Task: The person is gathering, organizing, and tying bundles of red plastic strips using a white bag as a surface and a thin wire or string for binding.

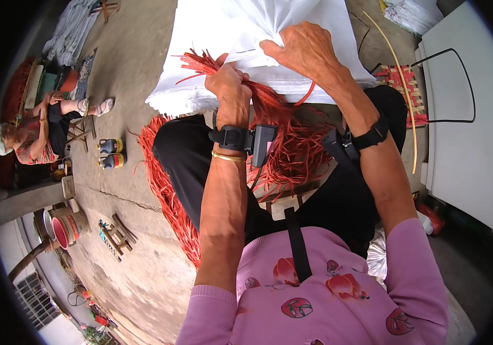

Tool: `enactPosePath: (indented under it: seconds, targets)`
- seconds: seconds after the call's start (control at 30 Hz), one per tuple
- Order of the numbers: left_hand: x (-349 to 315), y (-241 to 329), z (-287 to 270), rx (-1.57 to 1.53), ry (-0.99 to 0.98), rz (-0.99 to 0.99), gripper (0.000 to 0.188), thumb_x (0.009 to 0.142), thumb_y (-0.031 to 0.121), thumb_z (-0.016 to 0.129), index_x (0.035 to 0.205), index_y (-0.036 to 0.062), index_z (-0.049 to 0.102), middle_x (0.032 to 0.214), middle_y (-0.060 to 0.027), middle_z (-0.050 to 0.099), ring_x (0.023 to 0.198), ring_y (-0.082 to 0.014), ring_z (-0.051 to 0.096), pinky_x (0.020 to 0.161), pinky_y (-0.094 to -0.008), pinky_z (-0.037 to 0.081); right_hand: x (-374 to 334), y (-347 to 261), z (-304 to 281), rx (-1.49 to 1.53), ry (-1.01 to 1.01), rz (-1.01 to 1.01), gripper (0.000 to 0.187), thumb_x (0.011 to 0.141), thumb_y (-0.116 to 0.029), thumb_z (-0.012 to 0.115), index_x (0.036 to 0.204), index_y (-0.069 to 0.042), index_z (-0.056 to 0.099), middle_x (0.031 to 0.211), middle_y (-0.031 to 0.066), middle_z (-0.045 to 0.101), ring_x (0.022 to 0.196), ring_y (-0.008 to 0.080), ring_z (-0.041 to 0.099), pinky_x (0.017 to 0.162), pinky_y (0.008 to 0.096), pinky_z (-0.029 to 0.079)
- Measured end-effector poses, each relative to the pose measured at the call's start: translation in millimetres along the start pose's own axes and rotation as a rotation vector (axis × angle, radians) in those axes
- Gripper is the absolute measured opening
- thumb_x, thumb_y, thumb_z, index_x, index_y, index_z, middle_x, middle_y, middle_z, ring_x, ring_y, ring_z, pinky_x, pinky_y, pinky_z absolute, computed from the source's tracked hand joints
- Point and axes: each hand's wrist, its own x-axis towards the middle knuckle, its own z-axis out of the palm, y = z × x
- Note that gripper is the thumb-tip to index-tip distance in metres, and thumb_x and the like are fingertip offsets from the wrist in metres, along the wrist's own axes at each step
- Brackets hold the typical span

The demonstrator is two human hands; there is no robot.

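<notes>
A stack of white sheet-like material (195, 86), perhaps woven sacks, lies across my knees. My left hand (227, 83) is closed round a bundle of red strips (269, 103), their cut ends (197, 60) sticking out beyond the fist. The strips hang down between my legs in a loose tangle. My right hand (307, 49) pinches the gathered top layer (272, 23) of the white stack and pulls it into folds. One thin red strip runs up toward the right forearm. The fingertips of both hands are partly hidden.
More red strips (169, 190) lie in a long heap beside my left leg. A seated person (42, 123) is at the far left, near two dark bottles (111, 161). A small wooden stool (118, 236) and buckets (71, 227) stand lower left. At right are a woven-seat chair (402, 92) and a white panel (471, 126).
</notes>
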Motion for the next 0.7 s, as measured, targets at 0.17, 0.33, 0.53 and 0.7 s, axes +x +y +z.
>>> enactPosePath:
  seconds: [0.17,0.33,0.53,0.7]
  targets:
    - [14.8,1.1,-2.5,0.118,-0.011,0.145,0.028,0.075,-0.010,0.039,0.098,-0.0036,0.054,0.074,-0.0143,0.057,0.039,-0.0137,0.040,0.037,-0.0268,0.032,-1.8,-3.8,-5.8,-0.065,0.019,-0.019,0.047,0.074,-0.040,0.060,0.052,0.002,0.058,0.046,0.0177,0.051,0.041,0.0310,0.052,0.045,0.0411,0.043]
    - [16.6,2.5,-2.4,0.307,0.009,0.333,0.025,0.075,-0.009,0.045,0.094,-0.0030,0.059,0.072,-0.0108,0.057,0.046,-0.0151,0.048,0.043,-0.0287,0.039,-7.4,-6.0,-5.1,-0.133,0.036,-0.021,0.046,0.075,-0.040,0.063,0.053,0.000,0.060,0.046,0.0175,0.052,0.042,0.0317,0.054,0.044,0.0406,0.044]
    - [-11.4,0.8,15.4,0.765,-0.237,0.992,0.027,0.073,-0.004,0.053,0.096,0.0011,0.067,0.076,-0.0110,0.066,0.064,-0.0152,0.057,0.065,-0.0303,0.048,-7.4,-9.2,10.4,-0.167,-0.004,-0.178,0.038,0.074,-0.034,0.063,0.057,0.000,0.062,0.052,0.0190,0.056,0.048,0.0340,0.057,0.046,0.0420,0.044]
    - [-7.8,40.7,22.8,0.986,-0.478,0.895,0.020,0.075,0.001,0.058,0.094,-0.0008,0.060,0.079,-0.0218,0.064,0.075,-0.0385,0.064,0.067,-0.0391,0.050,-4.2,-0.7,10.6,0.119,0.014,0.014,0.038,0.077,-0.035,0.060,0.069,0.002,0.060,0.059,0.0196,0.060,0.058,0.0366,0.061,0.056,0.0441,0.049]
